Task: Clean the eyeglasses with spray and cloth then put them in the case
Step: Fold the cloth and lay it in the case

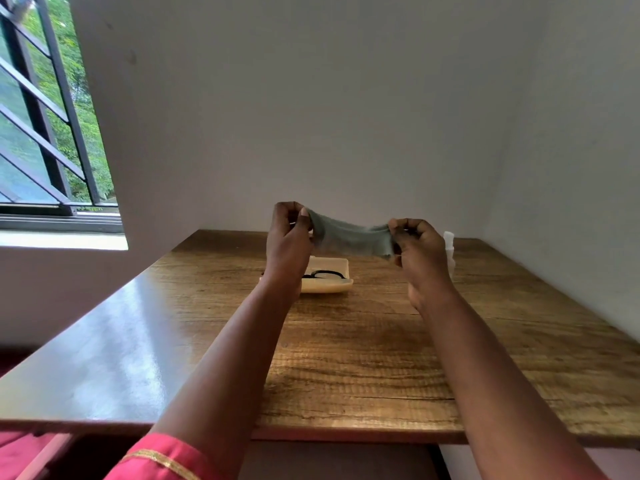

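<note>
A grey cleaning cloth [349, 235] is stretched in the air between both hands, above the far middle of the table. My left hand [289, 237] pinches its left end and my right hand [417, 249] pinches its right end. Below and behind the hands a cream open case [341, 284] lies on the wooden table [346, 358]. Black-framed eyeglasses [327, 274] lie in it, partly hidden by my left wrist. A white spray bottle [449, 251] stands just behind my right hand, mostly hidden.
The table fills a corner, with a wall behind it and another on the right. A barred window [45, 133] is at the left. A red sleeve with gold trim [162, 459] shows at the bottom.
</note>
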`<state>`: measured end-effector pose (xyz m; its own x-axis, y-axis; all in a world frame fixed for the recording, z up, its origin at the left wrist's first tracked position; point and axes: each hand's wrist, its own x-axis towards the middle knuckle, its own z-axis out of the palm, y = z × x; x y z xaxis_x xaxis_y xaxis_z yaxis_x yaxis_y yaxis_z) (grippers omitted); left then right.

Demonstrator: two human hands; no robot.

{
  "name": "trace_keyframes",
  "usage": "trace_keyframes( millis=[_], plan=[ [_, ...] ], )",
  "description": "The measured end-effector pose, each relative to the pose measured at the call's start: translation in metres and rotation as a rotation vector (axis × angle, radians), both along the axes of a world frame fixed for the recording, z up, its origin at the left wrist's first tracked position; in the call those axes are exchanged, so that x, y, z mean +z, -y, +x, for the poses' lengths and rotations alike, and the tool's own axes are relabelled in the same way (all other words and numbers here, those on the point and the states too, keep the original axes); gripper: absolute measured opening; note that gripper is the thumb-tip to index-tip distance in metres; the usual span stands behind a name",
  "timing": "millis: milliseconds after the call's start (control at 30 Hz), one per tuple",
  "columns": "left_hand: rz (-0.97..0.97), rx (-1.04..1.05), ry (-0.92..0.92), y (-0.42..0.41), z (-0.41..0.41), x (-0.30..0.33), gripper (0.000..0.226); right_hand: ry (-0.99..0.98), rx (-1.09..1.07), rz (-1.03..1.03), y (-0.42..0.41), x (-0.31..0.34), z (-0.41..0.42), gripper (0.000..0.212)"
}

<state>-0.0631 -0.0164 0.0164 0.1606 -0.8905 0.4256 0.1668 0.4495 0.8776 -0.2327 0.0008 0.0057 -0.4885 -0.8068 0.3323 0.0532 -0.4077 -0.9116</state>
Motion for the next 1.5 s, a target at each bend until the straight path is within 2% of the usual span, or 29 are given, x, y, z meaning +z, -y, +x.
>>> trace_keyframes(
  millis=[100, 267, 367, 467, 600, 833, 933, 1033, 1100, 1200, 1333, 1500],
  plan=[
    [-0.084, 0.048, 0.084, 0.001, 0.002, -0.001, 0.011, -0.038, 0.003, -0.007, 0.0, -0.001, 0.0, 0.017],
    [-0.137, 0.055, 0.089, 0.001, 0.004, 0.0, 0.008, -0.171, -0.001, -0.013, 0.0, -0.004, -0.001, 0.014],
    [-0.149, 0.049, 0.081, 0.0, 0.007, 0.001, 0.013, -0.268, -0.016, 0.009, -0.002, -0.004, -0.001, 0.017],
    [-0.139, 0.052, 0.078, -0.001, 0.008, 0.002, 0.007, -0.282, 0.018, 0.016, -0.002, -0.005, -0.002, 0.02],
    [-0.151, 0.018, 0.07, 0.0, 0.008, 0.002, 0.009, -0.411, 0.063, 0.043, -0.003, -0.003, 0.0, 0.026],
    [-0.2, -0.095, 0.008, -0.004, 0.006, 0.004, 0.01, -0.618, 0.296, 0.114, -0.006, -0.01, 0.005, 0.058],
    [-0.202, -0.146, -0.013, -0.005, 0.006, 0.004, 0.011, -0.598, 0.359, 0.155, -0.009, -0.006, 0.009, 0.056],
    [-0.189, -0.213, -0.016, -0.005, 0.006, 0.004, 0.01, -0.564, 0.316, 0.111, -0.013, -0.002, 0.012, 0.028],
    [-0.202, -0.286, -0.013, -0.004, 0.006, 0.004, 0.009, -0.53, 0.283, 0.046, -0.015, -0.001, 0.012, 0.02],
    [-0.187, -0.389, 0.04, -0.006, 0.005, 0.003, 0.012, -0.454, 0.366, -0.013, -0.016, 0.001, 0.011, 0.026],
    [-0.12, -0.464, 0.074, -0.008, 0.003, 0.002, 0.019, -0.352, 0.44, 0.021, -0.015, 0.001, 0.009, 0.034],
    [-0.112, -0.472, 0.174, -0.011, 0.005, 0.0, 0.054, -0.342, 0.364, 0.061, -0.014, 0.0, 0.007, 0.026]
  ],
)
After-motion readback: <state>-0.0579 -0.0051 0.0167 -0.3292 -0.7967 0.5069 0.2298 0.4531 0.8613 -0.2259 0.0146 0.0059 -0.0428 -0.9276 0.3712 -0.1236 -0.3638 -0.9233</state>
